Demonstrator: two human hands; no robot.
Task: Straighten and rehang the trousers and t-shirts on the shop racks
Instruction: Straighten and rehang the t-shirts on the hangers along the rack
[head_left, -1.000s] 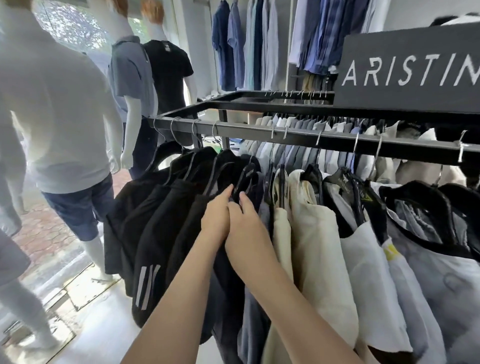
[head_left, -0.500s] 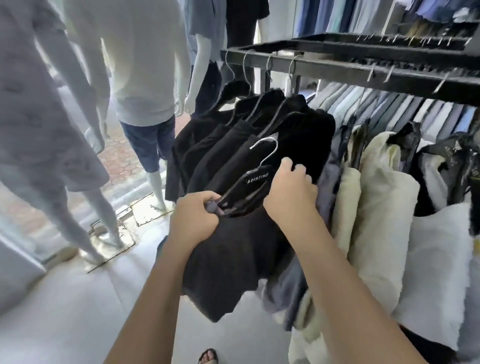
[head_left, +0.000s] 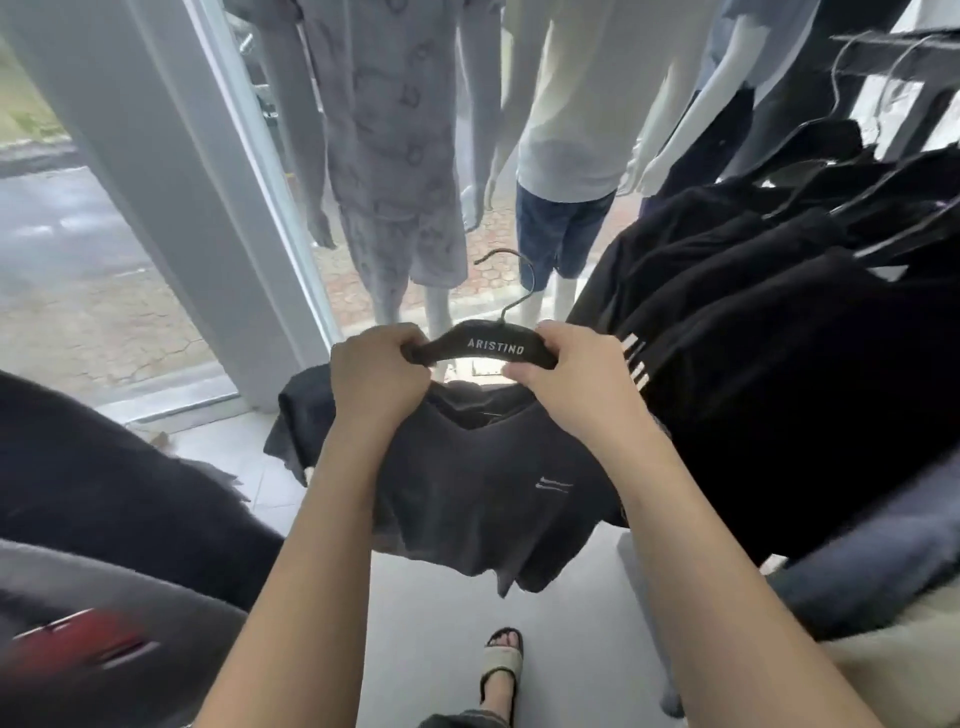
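A black t-shirt (head_left: 483, 499) hangs off a black hanger (head_left: 488, 347) with white lettering, held in front of me away from the rack. My left hand (head_left: 376, 374) grips the hanger's left end together with the shirt's shoulder. My right hand (head_left: 569, 374) grips the hanger's right end. The hanger's metal hook (head_left: 519, 280) points up and is free of any rail. More black t-shirts (head_left: 769, 322) hang on the rack at the right, some with white stripes.
Three dressed mannequins (head_left: 395, 156) stand ahead by the shop window, next to a white pillar (head_left: 171, 182). Dark garments (head_left: 93, 499) fill the lower left. My sandalled foot (head_left: 501, 662) shows on the pale floor. The rack's black rail (head_left: 893, 52) is at the upper right.
The black t-shirt on its hanger has come off the rack and out in front of me. Both hands have moved to the hanger's ends, and my view has turned left toward the window.
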